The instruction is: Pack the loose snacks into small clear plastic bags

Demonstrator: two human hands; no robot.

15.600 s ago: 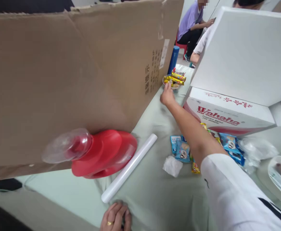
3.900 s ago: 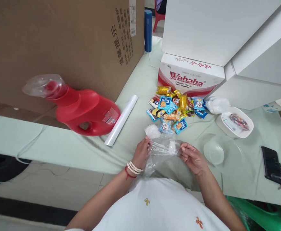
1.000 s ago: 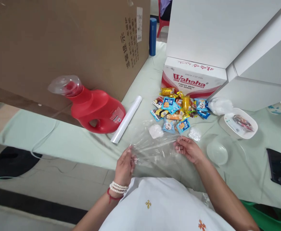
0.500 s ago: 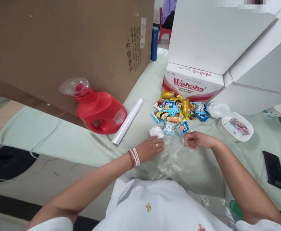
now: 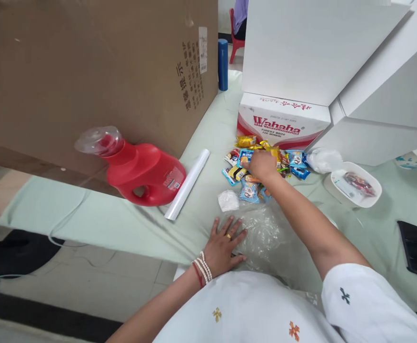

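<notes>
My left hand (image 5: 224, 247) lies flat with fingers spread, on the cloth at the edge of a clear plastic bag (image 5: 263, 233). The bag is spread out in front of my body. My right hand (image 5: 263, 166) reaches over a pile of small wrapped snacks, its fingers curled down onto a blue snack packet (image 5: 244, 156); the fingertips are partly hidden. Around it lie a yellow-wrapped snack (image 5: 246, 141), a light blue packet (image 5: 249, 190) and blue packets (image 5: 297, 159) at the right. A crumpled white plastic wad (image 5: 228, 200) sits between my hands.
At the left stand a red detergent jug (image 5: 146, 174) and a white paper roll (image 5: 187, 185), before a big brown carton (image 5: 97, 62). A Wahaha box (image 5: 283, 121) backs the pile. Right are a white tub (image 5: 353, 200) and a black phone (image 5: 412, 245). A blue bottle (image 5: 223, 64) stands behind.
My right hand has left the plastic bag and moved forward and left over the snacks. My left hand has drawn back from the white wad and flattened. The bag now lies spread out.
</notes>
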